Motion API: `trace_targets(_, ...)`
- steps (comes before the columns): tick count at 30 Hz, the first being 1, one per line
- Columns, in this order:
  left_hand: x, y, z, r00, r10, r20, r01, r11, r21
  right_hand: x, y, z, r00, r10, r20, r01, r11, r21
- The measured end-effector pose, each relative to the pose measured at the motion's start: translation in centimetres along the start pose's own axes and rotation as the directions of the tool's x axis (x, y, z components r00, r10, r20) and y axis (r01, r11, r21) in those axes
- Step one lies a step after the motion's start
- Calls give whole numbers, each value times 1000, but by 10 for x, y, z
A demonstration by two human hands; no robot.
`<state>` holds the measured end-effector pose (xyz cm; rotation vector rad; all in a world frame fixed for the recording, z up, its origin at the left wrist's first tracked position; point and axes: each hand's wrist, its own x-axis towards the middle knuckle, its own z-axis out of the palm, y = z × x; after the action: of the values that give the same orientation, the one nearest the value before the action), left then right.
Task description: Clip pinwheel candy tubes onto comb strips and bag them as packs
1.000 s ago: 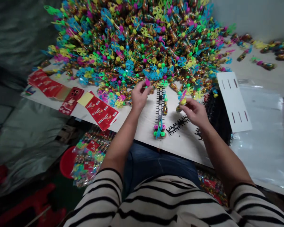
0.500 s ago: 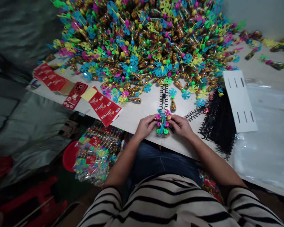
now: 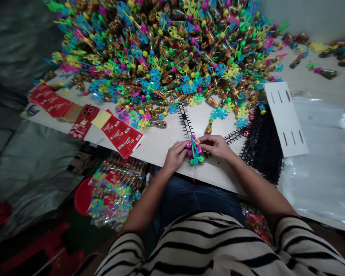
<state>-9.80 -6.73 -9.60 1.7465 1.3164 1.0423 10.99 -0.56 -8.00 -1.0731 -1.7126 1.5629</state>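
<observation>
My left hand [image 3: 175,153] and my right hand [image 3: 217,145] meet near the table's front edge, both closed around a small cluster of pinwheel candy toys [image 3: 194,149] clipped at the near end of a black toothed plastic strip [image 3: 184,120]. The strip runs away from me toward a huge heap of colourful pinwheel candy tubes [image 3: 166,50] covering the back of the table. A second loose black strip [image 3: 235,135] lies just right of my right hand.
A dense stack of black strips [image 3: 263,145] sits at right beside a white slotted card [image 3: 286,119] and clear plastic sheeting [image 3: 319,168]. Red printed labels [image 3: 122,136] and a red phone [image 3: 83,122] lie left. Bagged toys [image 3: 115,188] are below the table.
A second ago my hands were up at the heap's edge picking toys; they came down to the strip's near end. Since half a second ago the strip's far end has swung left.
</observation>
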Motion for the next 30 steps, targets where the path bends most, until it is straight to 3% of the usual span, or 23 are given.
trace_targets(2, 1, -1, -14, 998, -20, 67, 21, 1000, -6, 7, -4, -18, 999, -30, -11, 29, 992, -127)
trace_targets(5, 23, -2, -43, 996, -67, 61, 64, 996, 57, 26, -9, -67, 960, -115, -255, 1, 912, -410)
trace_targets(8, 75, -1, -54, 996, 11, -88, 9, 973, 229, 54, -11, -117, 877, -189, -441, -142, 775, -616)
trace_targets(10, 119, 0, -42, 993, 112, -27, -98, 945, 313, 72, -11, -137, 859, -193, -474, -222, 693, -686)
trace_targets(12, 159, 0, -20, 983, 167, 81, -185, 909, 372, 84, -9, -145, 852, -203, -483, -267, 624, -734)
trace_targets(14, 191, -3, 0, 982, 149, 116, -185, 884, 429, 90, -6, -146, 838, -246, -487, -284, 566, -774)
trace_targets(17, 219, -14, 12, 995, 103, 5, -94, 886, 454, 94, -1, -147, 816, -273, -509, -320, 520, -792)
trace_targets(19, 230, -21, 8, 990, 103, -98, -53, 910, 412, 98, -1, -151, 808, -236, -540, -373, 504, -779)
trace_targets(22, 248, -28, -3, 963, 171, -207, -92, 935, 342, 109, -9, -159, 796, -173, -580, -448, 476, -757)
trace_targets(25, 272, -31, -10, 939, 256, -231, -167, 924, 344, 115, -21, -163, 804, -152, -574, -428, 522, -738)
trace_targets(30, 314, -40, -14, 975, 217, -50, -171, 875, 453, 96, -34, -160, 795, -124, -594, -228, 846, -481)
